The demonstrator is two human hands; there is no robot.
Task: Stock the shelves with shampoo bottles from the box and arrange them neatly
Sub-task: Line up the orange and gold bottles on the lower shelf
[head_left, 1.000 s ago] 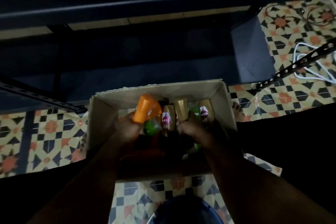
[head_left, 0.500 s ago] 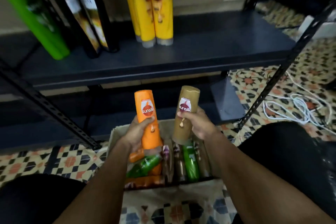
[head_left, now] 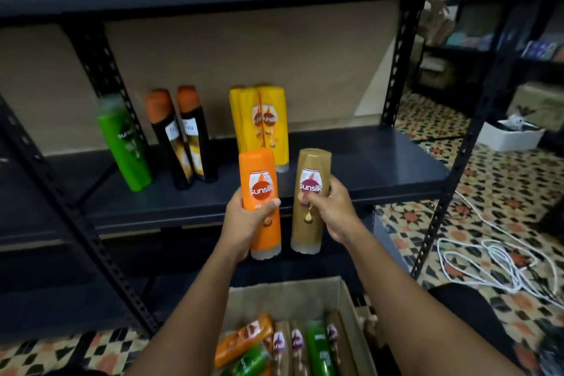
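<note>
Item: orange plastic shampoo bottle with red round label [head_left: 261, 203]. Held upright, cap down, in the left hand [head_left: 244, 223], whose fingers are wrapped round its lower body; carried in front of the dark metal shelf board [head_left: 381, 168], not yet set down.

Item: tan-gold plastic shampoo bottle with maroon label [head_left: 311, 201]. Held upright, cap down, in the right hand [head_left: 331, 212], which is clasped round its middle; just beside the orange one, apart from it.

On shelf: green plastic bottle [head_left: 125, 143], leaning; two black bottles with orange caps [head_left: 180, 137]; yellow plastic bottles [head_left: 262, 122], grouped, count unclear from this angle.

Stock remaining: open cardboard box [head_left: 345, 293] below, several bottles lying in it.

Handling note: both bottles are best lifted clear of the shelf edge, then lowered flat on their caps to the right of the yellow group, labels faced forward, colours kept apart, fronts aligned. Release is advised only once each stands steady; narrow cap bases are judged easily toppled.
</note>
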